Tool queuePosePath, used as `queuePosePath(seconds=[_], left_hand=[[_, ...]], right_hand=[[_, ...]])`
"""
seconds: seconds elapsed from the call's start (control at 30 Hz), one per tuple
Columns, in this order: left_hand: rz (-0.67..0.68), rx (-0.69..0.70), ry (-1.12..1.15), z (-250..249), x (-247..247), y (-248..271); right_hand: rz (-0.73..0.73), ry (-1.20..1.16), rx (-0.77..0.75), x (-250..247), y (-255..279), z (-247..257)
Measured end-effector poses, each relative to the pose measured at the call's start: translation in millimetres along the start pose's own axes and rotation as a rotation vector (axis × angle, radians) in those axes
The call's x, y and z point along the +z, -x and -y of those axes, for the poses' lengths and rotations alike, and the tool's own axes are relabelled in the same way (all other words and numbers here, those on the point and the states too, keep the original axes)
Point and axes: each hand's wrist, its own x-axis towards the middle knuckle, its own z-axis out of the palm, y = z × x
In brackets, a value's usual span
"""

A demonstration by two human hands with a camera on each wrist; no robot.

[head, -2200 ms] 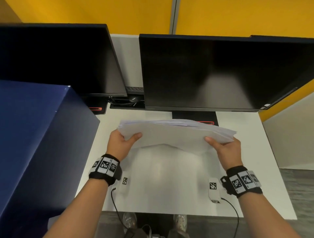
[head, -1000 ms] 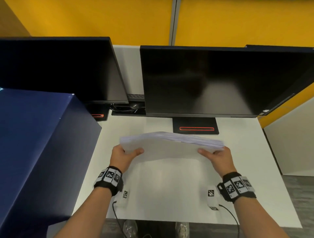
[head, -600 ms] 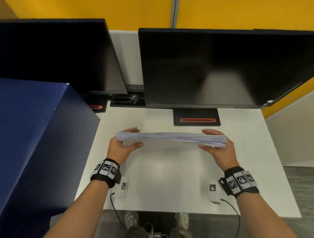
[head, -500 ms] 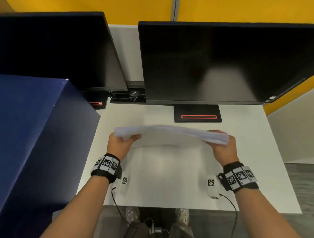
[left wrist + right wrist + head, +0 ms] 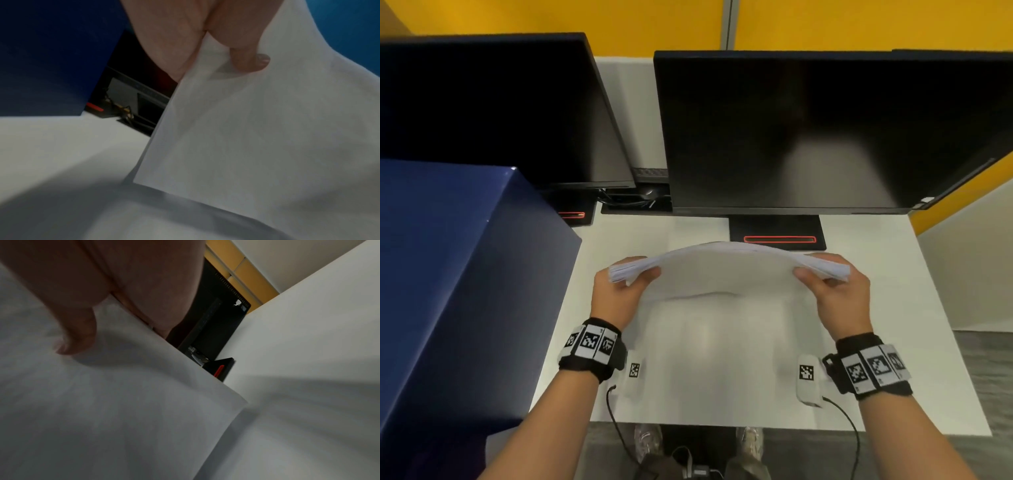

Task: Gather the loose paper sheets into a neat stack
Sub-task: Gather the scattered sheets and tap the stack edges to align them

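The paper stack (image 5: 726,270) now stands on its lower long edge on the white desk (image 5: 893,308), bowed into an arch between the two hands, where half a second ago it was tilted flatter and a moment before that held level; judged from this, the person is knocking the sheets down against the desk to square their edges, and the gathering itself looks done. The left hand (image 5: 616,294) grips the stack's end at 9 o'clock, thumb on the near face, and the right hand (image 5: 839,298) grips the end at 3 o'clock the same way. The sheet ends at both sides still fan slightly, so more tapping seems needed. At 12 o'clock the right monitor (image 5: 808,130) and its base (image 5: 777,229) sit just behind the paper; the left monitor (image 5: 493,109) stands at 10 o'clock, and a blue box (image 5: 458,274) crowds the left hand at 9 o'clock.
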Motion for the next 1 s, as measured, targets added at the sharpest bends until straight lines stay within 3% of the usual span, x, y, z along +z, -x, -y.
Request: queuePosePath(seconds=[0.17, 0.3, 0.43, 0.5, 0.6, 0.73, 0.8, 0.9, 0.97, 1.0], left_hand=[[-0.025, -0.162, 0.054, 21.6, 12.4, 6.1], [-0.019, -0.092, 0.066, 2.4, 6.6, 8.3], [0.025, 0.054, -0.056, -40.0, -18.4, 0.7], [0.106, 0.145, -0.177, -70.3, -32.1, -6.6], [0.268, 0.32, -0.487, -124.3, -35.7, -12.5], [0.37, 0.568, -0.69, -175.5, -10.8, -8.2], [0.318, 0.578, -0.64, -180.6, -11.0, -7.7], [0.099, 0.472, -0.491, -162.2, -39.1, -10.9], [-0.046, 0.31, -0.226, -134.9, -51.5, -9.5], [-0.039, 0.236, -0.039, -120.7, -49.2, -7.9]], right_hand=[[0.118, 0.138, 0.196, 4.4, 0.4, -22.0], [0.09, 0.143, 0.14, -1.4, 2.8, -10.2], [0.09, 0.112, 0.08, -24.0, 5.8, 15.2], [0.125, 0.281, 0.035, -32.0, 2.5, 28.2], [0.248, 0.606, -0.183, -18.6, -2.7, 63.0], [0.399, 0.427, -0.183, 33.6, 0.3, 99.3], [0.323, 0.306, -0.15, 47.1, 2.8, 103.4], [0.221, 0.064, -0.063, 38.9, 6.8, 94.2], [0.157, -0.061, -0.02, 30.8, 9.4, 88.1], [0.123, -0.09, -0.005, 28.7, 10.9, 84.4]])
